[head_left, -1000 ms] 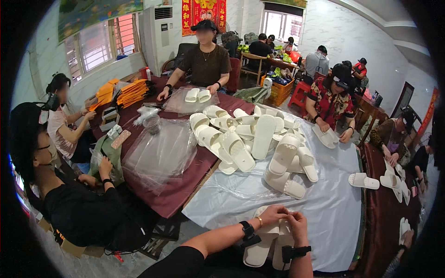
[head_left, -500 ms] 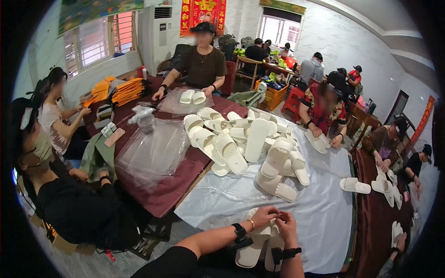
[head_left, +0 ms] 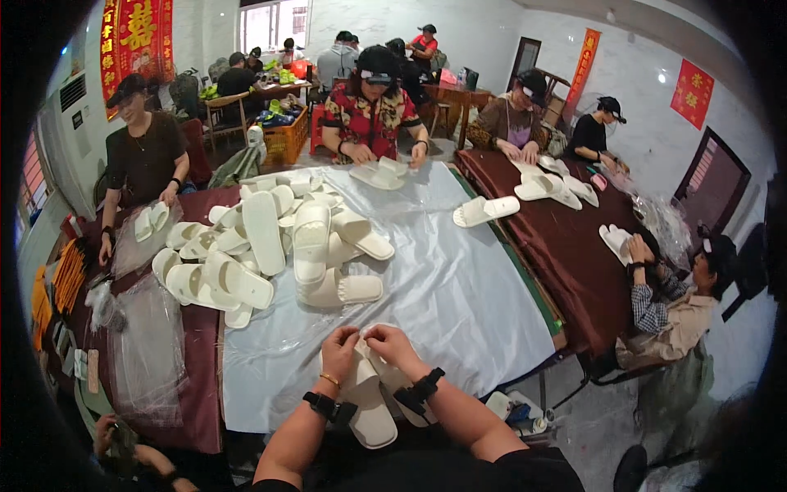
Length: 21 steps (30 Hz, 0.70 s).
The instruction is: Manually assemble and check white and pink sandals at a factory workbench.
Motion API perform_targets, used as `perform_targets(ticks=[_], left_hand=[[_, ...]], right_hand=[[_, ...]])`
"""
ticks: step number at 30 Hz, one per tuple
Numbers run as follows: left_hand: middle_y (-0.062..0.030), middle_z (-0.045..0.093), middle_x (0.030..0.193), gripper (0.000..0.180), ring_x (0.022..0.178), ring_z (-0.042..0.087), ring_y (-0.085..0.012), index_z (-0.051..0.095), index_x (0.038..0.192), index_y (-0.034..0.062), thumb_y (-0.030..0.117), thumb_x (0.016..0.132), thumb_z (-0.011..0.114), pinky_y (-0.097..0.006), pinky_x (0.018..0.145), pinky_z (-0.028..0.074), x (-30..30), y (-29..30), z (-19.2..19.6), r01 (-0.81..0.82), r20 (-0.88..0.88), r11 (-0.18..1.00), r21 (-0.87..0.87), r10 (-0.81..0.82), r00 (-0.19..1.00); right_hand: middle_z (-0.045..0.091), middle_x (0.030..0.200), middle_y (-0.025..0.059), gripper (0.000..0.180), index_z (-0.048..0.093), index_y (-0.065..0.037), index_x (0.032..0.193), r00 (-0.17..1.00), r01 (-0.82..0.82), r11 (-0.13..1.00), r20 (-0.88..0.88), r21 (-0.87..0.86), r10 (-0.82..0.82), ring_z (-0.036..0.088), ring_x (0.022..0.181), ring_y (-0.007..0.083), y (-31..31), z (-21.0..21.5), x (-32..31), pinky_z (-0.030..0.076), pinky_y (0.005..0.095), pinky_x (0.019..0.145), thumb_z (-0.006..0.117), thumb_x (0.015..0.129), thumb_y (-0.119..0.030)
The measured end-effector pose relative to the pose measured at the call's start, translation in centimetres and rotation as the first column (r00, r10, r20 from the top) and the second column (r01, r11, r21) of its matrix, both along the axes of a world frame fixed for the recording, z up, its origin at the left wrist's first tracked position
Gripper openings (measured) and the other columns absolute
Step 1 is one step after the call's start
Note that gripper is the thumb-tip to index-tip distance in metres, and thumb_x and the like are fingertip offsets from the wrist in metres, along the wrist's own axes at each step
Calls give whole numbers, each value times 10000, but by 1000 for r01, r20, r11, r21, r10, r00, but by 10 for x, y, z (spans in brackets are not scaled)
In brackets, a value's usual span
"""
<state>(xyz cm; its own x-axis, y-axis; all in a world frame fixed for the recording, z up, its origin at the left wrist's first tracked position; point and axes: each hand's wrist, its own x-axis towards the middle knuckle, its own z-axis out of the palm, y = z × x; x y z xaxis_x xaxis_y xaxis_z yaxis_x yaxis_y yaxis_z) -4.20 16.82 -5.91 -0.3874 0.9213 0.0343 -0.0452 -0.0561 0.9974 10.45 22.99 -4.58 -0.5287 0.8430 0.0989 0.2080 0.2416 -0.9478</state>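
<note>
A pair of off-white slippers (head_left: 373,416) lies at the table's near edge, toes pointing away, partly covered by my hands and wrists. My left hand (head_left: 338,354) is over the strap end of the left slipper, its fingertips pinched together. Close beside it, my right hand (head_left: 395,346) also pinches with thumb and forefinger, over the strap of the right slipper. Whatever is between the fingertips is too small to make out. Beyond my hands rises a heap of loose off-white slippers (head_left: 262,234), with one slipper (head_left: 340,289) on the heap's near side.
A pale sheet (head_left: 459,303) covers my table. Clear plastic bags (head_left: 147,353) lie at the left on dark red cloth. Across the table a person in a floral top handles slippers (head_left: 379,174). A single slipper (head_left: 485,211) bridges toward the right-hand table (head_left: 566,254), where others work.
My view has swung to the right, so the heap and table now appear further left. My hands, touching before, are now slightly apart at the fingertips, still above the same slippers.
</note>
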Motion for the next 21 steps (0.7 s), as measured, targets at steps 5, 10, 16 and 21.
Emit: perform_targets(ticks=[5,10,16,21], left_hand=[[-94,677,837,180,756,615,-137,646,951,-26,107,834,614,-275,701,485,6,-3,18,-12,-119,999,42,17,993],[-60,669,885,173,795,609,-116,666,982,-14,88,852,614,-249,734,486,4,0,7,7,-4,1000,19,-7,1000],[-50,658,925,174,814,601,-102,663,1003,-12,76,862,611,-240,742,486,2,-5,8,41,-34,999,20,-41,999],[-55,656,944,199,832,602,-104,645,1040,-13,63,860,605,-244,752,486,4,3,8,77,24,997,30,-78,997]], right_hand=[[635,739,22,163,651,-8,905,991,71,974,-100,-214,-94,560,639,84,0,-2,0,460,249,594,621,834,-151],[641,761,17,111,639,2,867,985,77,971,-132,-225,-109,573,683,70,0,0,-2,458,219,618,627,832,-102],[645,773,28,121,630,11,897,983,48,963,-160,-265,-93,591,705,81,-5,5,-3,469,223,638,610,836,-92],[647,770,51,154,633,11,925,979,82,964,-161,-252,-125,607,698,105,2,4,-2,479,241,616,607,839,-115]])
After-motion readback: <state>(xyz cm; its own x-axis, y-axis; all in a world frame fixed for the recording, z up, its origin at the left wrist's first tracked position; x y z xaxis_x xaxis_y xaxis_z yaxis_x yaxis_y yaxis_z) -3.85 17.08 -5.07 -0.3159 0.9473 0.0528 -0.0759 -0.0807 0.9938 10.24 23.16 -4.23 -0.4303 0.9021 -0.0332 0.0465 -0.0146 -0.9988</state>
